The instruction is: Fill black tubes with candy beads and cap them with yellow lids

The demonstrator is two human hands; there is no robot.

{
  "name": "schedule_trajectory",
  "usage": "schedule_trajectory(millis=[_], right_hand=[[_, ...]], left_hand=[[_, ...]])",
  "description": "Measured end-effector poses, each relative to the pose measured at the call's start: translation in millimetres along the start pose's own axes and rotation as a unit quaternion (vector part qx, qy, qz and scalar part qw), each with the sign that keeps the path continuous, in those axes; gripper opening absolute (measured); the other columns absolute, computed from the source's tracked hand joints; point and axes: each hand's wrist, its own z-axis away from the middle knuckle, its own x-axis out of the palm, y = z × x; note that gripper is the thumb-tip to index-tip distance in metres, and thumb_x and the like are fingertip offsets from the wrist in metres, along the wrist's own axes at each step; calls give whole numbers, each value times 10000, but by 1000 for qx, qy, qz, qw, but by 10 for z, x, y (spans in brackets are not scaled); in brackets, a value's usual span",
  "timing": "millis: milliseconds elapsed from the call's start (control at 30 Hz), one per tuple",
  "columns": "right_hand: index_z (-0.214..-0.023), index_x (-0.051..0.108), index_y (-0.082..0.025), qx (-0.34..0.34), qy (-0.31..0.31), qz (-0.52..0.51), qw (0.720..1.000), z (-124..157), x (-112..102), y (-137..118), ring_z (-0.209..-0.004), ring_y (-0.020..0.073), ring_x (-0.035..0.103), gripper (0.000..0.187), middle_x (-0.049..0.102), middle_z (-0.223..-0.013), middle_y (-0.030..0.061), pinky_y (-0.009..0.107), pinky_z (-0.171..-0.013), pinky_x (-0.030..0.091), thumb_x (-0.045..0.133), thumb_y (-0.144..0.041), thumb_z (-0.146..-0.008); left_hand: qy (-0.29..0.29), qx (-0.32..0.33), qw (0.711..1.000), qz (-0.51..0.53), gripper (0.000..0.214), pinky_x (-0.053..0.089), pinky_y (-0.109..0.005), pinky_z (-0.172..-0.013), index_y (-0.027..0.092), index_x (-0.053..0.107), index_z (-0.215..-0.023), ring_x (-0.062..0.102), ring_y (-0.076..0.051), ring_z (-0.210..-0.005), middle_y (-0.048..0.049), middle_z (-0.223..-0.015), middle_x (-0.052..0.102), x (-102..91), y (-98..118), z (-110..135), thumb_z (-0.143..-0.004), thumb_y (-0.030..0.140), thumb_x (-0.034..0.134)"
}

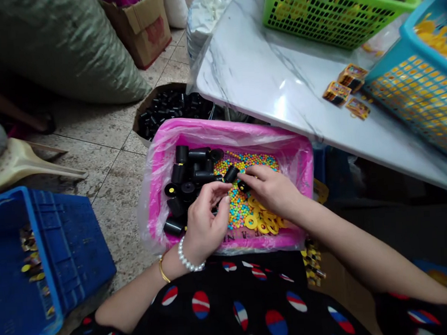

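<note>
A pink plastic-lined tub (pixel 221 130) sits below me, holding a heap of black plastic cylinders (pixel 182 177) on its left side. Tiny multicoloured beads (pixel 241 161) fill its middle, and yellow rings (pixel 262 220) lie at the front right. My left hand (pixel 206 221), wearing a pearl bracelet and a gold bangle, is curled over the tub with its fingers by the cylinders. My right hand (pixel 269 190) reaches in from the right, its fingertips around a small black cylinder (pixel 243 186). Another cylinder (pixel 231 174) stands between both hands.
A marble-topped table edge (pixel 279 89) overhangs the tub's far side, bearing a green basket (pixel 328 12), a blue basket (pixel 417 82) and small printed packets (pixel 344 86). A cardboard box of black cylinders (pixel 171 107) stands behind the tub, and a blue crate (pixel 51 251) sits at left.
</note>
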Motion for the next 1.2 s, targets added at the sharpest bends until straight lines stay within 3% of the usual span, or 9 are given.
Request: schedule_trajectory(millis=[100, 233, 400, 533, 767, 933, 1000, 1133, 1200], right_hand=[[-1027, 666, -74, -94, -79, 143, 982, -22, 141, -165, -904, 283, 563, 260, 632, -956, 169, 417, -780, 500, 434, -83, -910], [-1034, 661, -105, -153, -135, 49, 978, 51, 192, -261, -916, 251, 580, 221, 654, -975, 137, 381, -795, 497, 484, -104, -902], [-1099, 640, -201, -24, -49, -260, 964, 246, 37, -89, -919, 176, 645, 303, 692, -1018, 49, 306, -808, 507, 620, -110, -811], [-1091, 625, -208, 62, 24, -351, 934, 343, -21, -82, -864, 168, 657, 335, 687, -1003, 39, 285, -764, 528, 697, -167, -766], [-1249, 461, -188, 3, 102, -236, 966, 363, 26, -304, -858, 164, 678, 534, 666, -1090, 86, 286, -756, 548, 587, -39, -752], [-1388, 300, -200, 33, 76, -274, 958, 435, 60, -245, -903, 175, 672, 654, 639, -1122, 101, 306, -772, 557, 580, -95, -806], [-1328, 399, -178, 39, 68, -213, 974, 477, 72, -194, -895, 204, 651, 545, 641, -1075, 109, 350, -776, 544, 601, -149, -823], [-988, 615, -153, -5, 29, -78, 997, 511, 77, -137, -836, 229, 588, 134, 636, -872, 92, 376, -760, 494, 567, -216, -880], [-923, 633, -142, -14, 30, -44, 999, 462, 96, -148, -802, 217, 564, 137, 624, -833, 93, 357, -744, 477, 527, -228, -910]], left_hand=[[20, 11, 999, 31, 256, 506, -346, -986, 152, 531, -1155, 630, -194, -1094, -120, -1155, 648, -1, -14, 23, -900, 168, 536], [22, 14, 997, 77, 277, 504, -333, -983, 150, 506, -1183, 629, -192, -1092, -127, -1144, 650, -25, -27, 53, -910, 185, 543], [-69, 86, 994, 24, 345, 495, -376, -968, 169, 561, -1164, 610, -227, -1079, -118, -1132, 638, -78, 21, 47, -839, 237, 656], [-129, 167, 975, -68, 453, 438, -434, -1033, 191, 589, -1173, 550, -251, -1167, -115, -1233, 594, -65, 84, 10, -751, 227, 749], [-105, 172, 975, -97, 399, 462, -379, -1008, 189, 608, -1148, 562, -217, -1162, -106, -1233, 588, -33, 60, 10, -767, 110, 695], [-106, 159, 976, -104, 340, 462, -358, -1009, 174, 651, -1067, 574, -214, -1157, -103, -1219, 611, -40, 51, 7, -743, 78, 688], [-111, 148, 978, -99, 327, 487, -331, -974, 176, 650, -1068, 619, -195, -1090, -85, -1159, 658, -37, 56, 9, -757, 79, 675], [-109, 109, 983, -99, 346, 543, -270, -833, 188, 645, -1097, 682, -163, -902, -43, -1010, 720, -21, 45, 31, -763, 113, 695], [-81, 91, 988, -98, 344, 550, -274, -818, 187, 650, -1092, 683, -167, -874, -44, -993, 721, -18, 32, 47, -757, 161, 727]])
